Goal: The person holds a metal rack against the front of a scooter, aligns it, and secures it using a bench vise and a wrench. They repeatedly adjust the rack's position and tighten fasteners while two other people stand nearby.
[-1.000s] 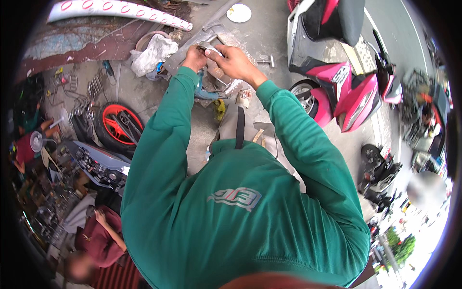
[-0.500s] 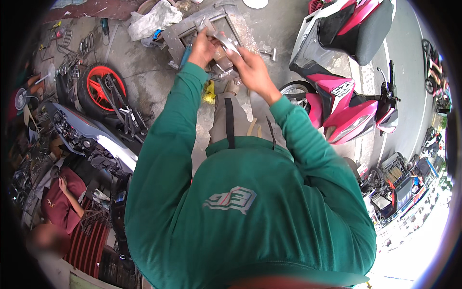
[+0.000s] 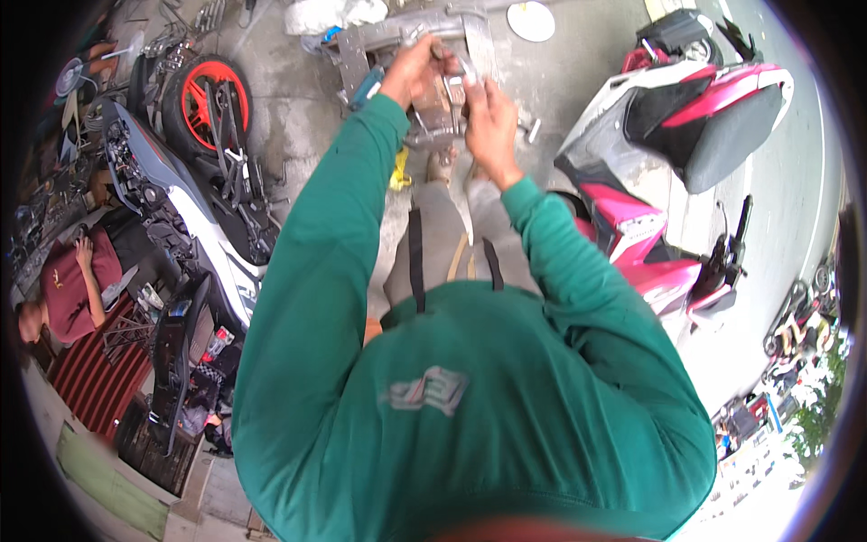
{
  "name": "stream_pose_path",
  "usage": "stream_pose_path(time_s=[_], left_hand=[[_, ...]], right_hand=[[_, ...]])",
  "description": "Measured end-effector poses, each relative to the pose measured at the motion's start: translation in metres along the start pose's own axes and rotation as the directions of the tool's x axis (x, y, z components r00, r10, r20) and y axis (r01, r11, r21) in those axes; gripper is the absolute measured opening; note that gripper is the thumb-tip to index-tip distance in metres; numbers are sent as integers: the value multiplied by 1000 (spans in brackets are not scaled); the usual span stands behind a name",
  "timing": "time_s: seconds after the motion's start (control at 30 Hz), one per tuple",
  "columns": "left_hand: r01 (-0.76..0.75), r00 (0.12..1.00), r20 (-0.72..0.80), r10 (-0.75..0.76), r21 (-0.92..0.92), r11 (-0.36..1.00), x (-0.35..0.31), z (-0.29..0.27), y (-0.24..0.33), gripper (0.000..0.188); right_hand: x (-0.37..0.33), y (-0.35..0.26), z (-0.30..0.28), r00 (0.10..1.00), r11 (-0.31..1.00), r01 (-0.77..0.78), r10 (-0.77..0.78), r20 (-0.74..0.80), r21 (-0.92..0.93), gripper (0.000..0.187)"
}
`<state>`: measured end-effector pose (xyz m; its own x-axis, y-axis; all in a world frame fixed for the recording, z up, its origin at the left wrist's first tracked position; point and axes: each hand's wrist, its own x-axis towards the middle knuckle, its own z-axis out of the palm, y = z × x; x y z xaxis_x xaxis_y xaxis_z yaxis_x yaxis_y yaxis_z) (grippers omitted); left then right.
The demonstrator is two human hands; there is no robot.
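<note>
Above the concrete floor (image 3: pixel 578 81), both hands, left (image 3: pixel 417 72) and right (image 3: pixel 489 126), gripped the grey metal bracket (image 3: pixel 444 107); I judged steady support best.

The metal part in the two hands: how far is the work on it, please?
Done: the grey metal part is off any bike. In hand: left hand and right hand both grip it, above the metal frame on the floor. Left: I cannot tell; details too small.

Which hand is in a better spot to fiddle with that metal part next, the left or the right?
Probably the right hand. Its fingertips pinch the top edge of the grey metal part, so they look free to work. The left hand wraps around the part's far side and seems to be steadying it.
</note>
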<state>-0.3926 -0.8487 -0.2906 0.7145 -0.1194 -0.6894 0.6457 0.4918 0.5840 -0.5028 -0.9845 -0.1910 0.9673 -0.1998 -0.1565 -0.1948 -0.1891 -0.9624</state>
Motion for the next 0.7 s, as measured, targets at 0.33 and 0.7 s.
stream_pose_path(time_s=[0.33, 0.7], left_hand=[[-55, 991, 120, 56, -16, 998, -48, -8, -11, 27], [-172, 950, 247, 190, -94, 981, -70, 10, 29, 42]], right_hand=[[-50, 14, -5, 986, 984, 151, -157, -50, -98, 38], [-16, -9, 40, 995, 990, 28, -41, 89, 139, 27]])
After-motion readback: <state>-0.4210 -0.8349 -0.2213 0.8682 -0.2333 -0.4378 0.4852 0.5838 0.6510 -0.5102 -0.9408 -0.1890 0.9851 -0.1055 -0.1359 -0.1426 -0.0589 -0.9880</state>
